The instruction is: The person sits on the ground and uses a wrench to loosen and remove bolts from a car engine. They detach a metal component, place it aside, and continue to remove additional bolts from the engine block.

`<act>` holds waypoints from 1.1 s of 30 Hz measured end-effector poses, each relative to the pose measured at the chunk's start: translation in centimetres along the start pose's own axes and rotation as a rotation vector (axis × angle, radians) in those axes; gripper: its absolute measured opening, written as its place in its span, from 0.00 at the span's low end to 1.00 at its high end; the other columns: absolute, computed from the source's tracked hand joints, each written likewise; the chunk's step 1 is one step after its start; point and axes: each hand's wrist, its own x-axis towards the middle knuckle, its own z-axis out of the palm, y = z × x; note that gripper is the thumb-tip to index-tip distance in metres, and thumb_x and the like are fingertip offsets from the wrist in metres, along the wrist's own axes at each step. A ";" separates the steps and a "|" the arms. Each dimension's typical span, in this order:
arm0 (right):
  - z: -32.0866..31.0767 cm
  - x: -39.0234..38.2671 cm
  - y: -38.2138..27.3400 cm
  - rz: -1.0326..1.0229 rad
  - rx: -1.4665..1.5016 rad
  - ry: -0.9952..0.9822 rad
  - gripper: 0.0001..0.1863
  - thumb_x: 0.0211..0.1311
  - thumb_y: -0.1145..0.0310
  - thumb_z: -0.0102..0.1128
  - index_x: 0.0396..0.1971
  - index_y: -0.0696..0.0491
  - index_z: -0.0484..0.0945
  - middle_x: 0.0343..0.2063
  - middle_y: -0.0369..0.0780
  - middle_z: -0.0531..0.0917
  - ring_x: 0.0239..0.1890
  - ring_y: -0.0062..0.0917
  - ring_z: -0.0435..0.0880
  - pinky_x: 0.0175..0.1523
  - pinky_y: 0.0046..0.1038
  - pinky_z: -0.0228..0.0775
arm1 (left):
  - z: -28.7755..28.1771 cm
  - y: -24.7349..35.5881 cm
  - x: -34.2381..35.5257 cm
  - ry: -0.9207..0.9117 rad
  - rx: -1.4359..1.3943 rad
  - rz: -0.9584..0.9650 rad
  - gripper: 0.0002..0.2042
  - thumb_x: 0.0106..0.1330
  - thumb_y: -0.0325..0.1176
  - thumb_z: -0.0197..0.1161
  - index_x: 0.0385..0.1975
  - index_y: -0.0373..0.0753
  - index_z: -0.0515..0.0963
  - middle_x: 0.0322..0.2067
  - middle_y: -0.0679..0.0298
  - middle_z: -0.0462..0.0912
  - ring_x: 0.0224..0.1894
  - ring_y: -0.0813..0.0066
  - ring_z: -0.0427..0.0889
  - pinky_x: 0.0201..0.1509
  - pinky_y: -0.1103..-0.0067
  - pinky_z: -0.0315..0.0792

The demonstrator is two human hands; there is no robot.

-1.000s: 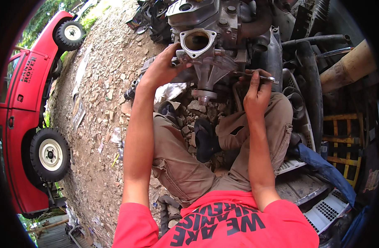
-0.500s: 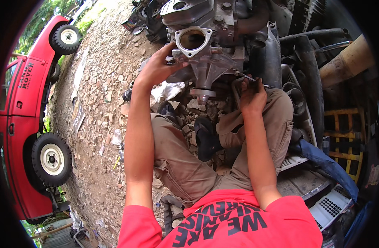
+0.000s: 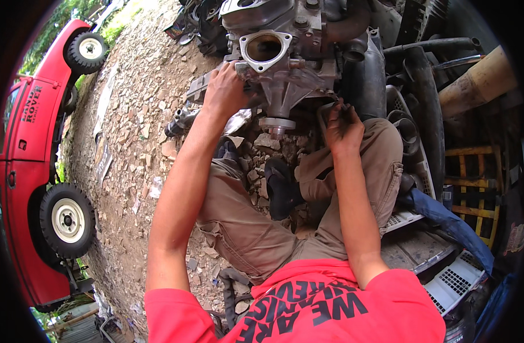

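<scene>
Grey metal makes up the engine (image 3: pixel 282 91) at 12 o'clock, its open three-cornered flange (image 3: pixel 288 48) facing the wearer and a round pulley-like hub (image 3: pixel 277 124) jutting below it, toward 6 o'clock. The left hand (image 3: pixel 225 88), at 11 o'clock, lies against the engine's flank at the flange's 8 o'clock, fingers bent over the metal; whether they clench it cannot be told. At 2 o'clock the right hand (image 3: pixel 345 127) is raised just beside the engine's lower edge, fingers drawn together near a small metal part; what it grasps, if anything, is too small and dark to tell. Just past its 4 o'clock is a knee in brown trousers (image 3: pixel 382 151). A black cylinder (image 3: pixel 369 83) stands at 1 o'clock from that hand, with a bamboo pole (image 3: pixel 476 83) well apart at its 2 o'clock. Stony ground (image 3: pixel 133 171) spreads toward 9 o'clock, where a red vehicle (image 3: pixel 36 137) is parked.
</scene>
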 end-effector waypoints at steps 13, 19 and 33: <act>-0.4 -0.1 1.0 0.012 -0.014 -0.004 0.07 0.72 0.70 0.46 0.39 0.59 0.70 0.41 0.46 0.78 0.44 0.34 0.79 0.50 0.31 0.78 | -1.0 1.0 -0.2 0.014 0.029 -0.023 0.24 0.49 0.38 0.73 0.48 0.43 0.76 0.44 0.57 0.80 0.50 0.58 0.76 0.55 0.64 0.66; -0.2 -0.3 1.9 -0.039 0.012 -0.070 0.10 0.75 0.66 0.44 0.45 0.58 0.66 0.44 0.48 0.76 0.46 0.35 0.79 0.53 0.34 0.79 | -0.2 0.4 0.0 0.005 0.054 0.010 0.23 0.44 0.36 0.71 0.44 0.39 0.79 0.46 0.56 0.75 0.54 0.60 0.72 0.55 0.67 0.66; 7.1 -6.5 2.0 -0.669 -1.171 -0.366 0.12 0.75 0.63 0.45 0.42 0.58 0.67 0.32 0.42 0.80 0.29 0.22 0.82 0.35 0.21 0.75 | -1.4 1.2 0.4 -0.042 -0.059 -0.094 0.23 0.44 0.33 0.72 0.45 0.43 0.79 0.47 0.59 0.77 0.53 0.61 0.74 0.55 0.68 0.67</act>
